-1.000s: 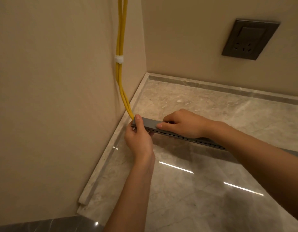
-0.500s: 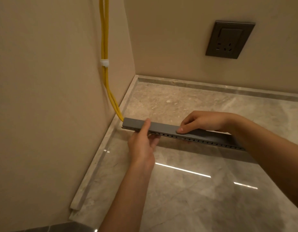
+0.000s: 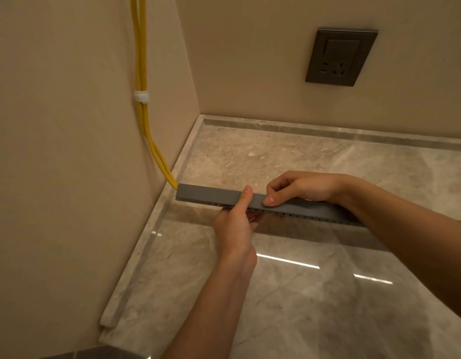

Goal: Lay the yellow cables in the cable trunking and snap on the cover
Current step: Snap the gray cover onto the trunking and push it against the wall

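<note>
Two yellow cables (image 3: 141, 110) run down the left wall, bound by a white clip (image 3: 141, 96), and disappear into the left end of the grey cable trunking (image 3: 208, 196). The trunking lies across the marble floor with its grey cover on top; small holes line its near side. My left hand (image 3: 236, 224) grips the trunking from the near side, thumb pressed on the cover. My right hand (image 3: 302, 187) reaches from the right, fingers curled over the far edge and thumb pressed on the cover. The cables inside are hidden.
A dark wall socket (image 3: 341, 57) sits on the back wall. A marble skirting strip (image 3: 146, 244) runs along the left wall and another (image 3: 328, 130) along the back wall. The polished marble floor (image 3: 315, 294) reflects light streaks.
Both hands have slid to the right along the cover, away from the wall end. The left end of the trunking now shows uncovered by hands.
</note>
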Available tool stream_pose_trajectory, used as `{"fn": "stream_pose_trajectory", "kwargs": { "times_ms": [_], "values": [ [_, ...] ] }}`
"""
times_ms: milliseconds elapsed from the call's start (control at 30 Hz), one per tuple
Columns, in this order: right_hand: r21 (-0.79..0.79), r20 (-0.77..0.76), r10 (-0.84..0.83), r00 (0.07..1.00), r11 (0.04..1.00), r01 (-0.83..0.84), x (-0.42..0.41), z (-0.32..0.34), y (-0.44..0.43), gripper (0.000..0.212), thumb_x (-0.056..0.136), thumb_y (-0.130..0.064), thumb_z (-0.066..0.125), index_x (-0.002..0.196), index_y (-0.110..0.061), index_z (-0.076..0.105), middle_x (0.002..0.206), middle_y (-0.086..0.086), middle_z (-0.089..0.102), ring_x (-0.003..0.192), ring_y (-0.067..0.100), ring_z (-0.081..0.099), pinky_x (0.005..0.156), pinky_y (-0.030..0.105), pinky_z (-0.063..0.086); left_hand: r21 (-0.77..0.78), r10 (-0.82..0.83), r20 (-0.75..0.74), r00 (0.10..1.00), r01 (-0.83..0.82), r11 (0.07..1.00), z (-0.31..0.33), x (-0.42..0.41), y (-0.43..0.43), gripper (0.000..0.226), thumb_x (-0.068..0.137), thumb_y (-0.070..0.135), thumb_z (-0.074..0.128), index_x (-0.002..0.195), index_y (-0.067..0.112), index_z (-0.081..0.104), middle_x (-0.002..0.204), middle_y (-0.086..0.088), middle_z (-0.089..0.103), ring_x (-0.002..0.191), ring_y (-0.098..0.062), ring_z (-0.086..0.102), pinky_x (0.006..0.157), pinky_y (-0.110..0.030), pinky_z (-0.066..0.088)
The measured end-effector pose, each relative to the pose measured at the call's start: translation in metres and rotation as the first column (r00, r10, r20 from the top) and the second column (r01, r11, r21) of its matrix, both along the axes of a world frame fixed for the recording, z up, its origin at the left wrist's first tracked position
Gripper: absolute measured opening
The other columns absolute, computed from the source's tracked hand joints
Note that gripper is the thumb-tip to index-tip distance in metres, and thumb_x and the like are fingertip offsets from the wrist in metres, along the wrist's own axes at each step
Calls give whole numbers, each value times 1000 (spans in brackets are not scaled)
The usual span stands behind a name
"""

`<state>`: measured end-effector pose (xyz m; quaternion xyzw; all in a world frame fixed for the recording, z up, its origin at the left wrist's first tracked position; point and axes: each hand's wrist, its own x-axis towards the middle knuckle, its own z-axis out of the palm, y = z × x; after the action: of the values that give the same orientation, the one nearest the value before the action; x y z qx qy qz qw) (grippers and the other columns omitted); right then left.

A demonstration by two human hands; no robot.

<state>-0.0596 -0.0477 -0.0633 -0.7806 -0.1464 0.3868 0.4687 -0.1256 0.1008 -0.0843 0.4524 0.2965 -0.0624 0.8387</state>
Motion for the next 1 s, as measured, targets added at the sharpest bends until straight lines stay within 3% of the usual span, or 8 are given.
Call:
{"fn": "stream_pose_trajectory", "kwargs": {
  "times_ms": [100, 233, 333, 433, 567, 700, 833, 1000],
  "values": [
    [21, 14, 7, 1000, 1000, -8, 0, 0, 2, 25, 72, -42, 65, 60, -20, 59, 57, -8, 56, 55, 7, 50, 56, 17, 40, 40, 25, -9, 1000, -25, 999, -1, 1, -1, 30, 78, 22, 72, 100, 4, 66, 93, -10, 70, 81, -16, 69, 60, -24, 55],
    [48, 56, -5, 998, 999, 3, -2, -2, 7, 30, 72, -42, 64, 62, -15, 55, 58, 0, 49, 56, 11, 44, 59, 24, 35, 61, 77, -25, 997, -76, 995, -3, 2, -2, 26, 77, 20, 72, 99, 7, 66, 96, -10, 70, 82, -16, 68, 61, -25, 54],
    [-6, 91, 2, 996, 1000, -1, 0, 0, 10, 40, 73, -48, 64, 72, -8, 63, 65, 4, 56, 61, 13, 50, 62, 25, 38, 78, 82, -10, 997, -81, 994, -5, 3, 3, 25, 78, 21, 72, 97, 7, 66, 93, -10, 70, 82, -17, 69, 60, -25, 54],
    [-81, 123, -13, 992, 996, 23, 1, -1, 11, 33, 76, -52, 63, 75, -20, 71, 70, -6, 67, 64, 5, 60, 68, 23, 43, 75, 62, 14, 998, -63, 995, -5, 5, 10, 23, 77, 22, 74, 92, 6, 66, 84, -8, 71, 76, -16, 71, 57, -25, 55],
    [-126, 80, 11, 997, 992, -1, 2, 2, 5, 38, 77, -56, 60, 86, -22, 74, 85, 2, 74, 76, 12, 68, 77, 25, 48, 77, 25, 40, 999, -28, 997, -3, 7, 12, 22, 78, 23, 73, 90, 6, 66, 80, -6, 71, 74, -17, 71, 55, -25, 55],
    [-170, -7, 48, 999, 984, -49, 1, 8, -7, 49, 69, -58, 62, 91, -16, 73, 90, 7, 73, 78, 13, 68, 75, 23, 49, 14, 8, 26, 1000, -9, 1000, 1, 9, 11, 20, 79, 22, 72, 92, 7, 64, 83, -6, 70, 73, -14, 70, 58, -25, 57],
    [-155, -18, 55, 998, 986, -57, -1, 8, -11, 45, 73, -52, 62, 93, -12, 72, 88, 6, 72, 79, 15, 65, 80, 29, 49, -87, -40, 25, 999, 42, 995, 2, 3, 3, 21, 80, 14, 70, 99, 5, 64, 96, -10, 71, 87, -18, 70, 66, -27, 59],
    [-156, -69, 94, 993, 982, -104, -2, 10, -10, 36, 85, -38, 57, 99, -7, 68, 89, 7, 68, 77, 13, 63, 74, 22, 49, -63, -141, 85, 986, 147, 987, -2, -8, 0, 21, 83, 10, 66, 102, 2, 65, 98, -14, 72, 90, -19, 70, 77, -29, 58]
  ]
}}
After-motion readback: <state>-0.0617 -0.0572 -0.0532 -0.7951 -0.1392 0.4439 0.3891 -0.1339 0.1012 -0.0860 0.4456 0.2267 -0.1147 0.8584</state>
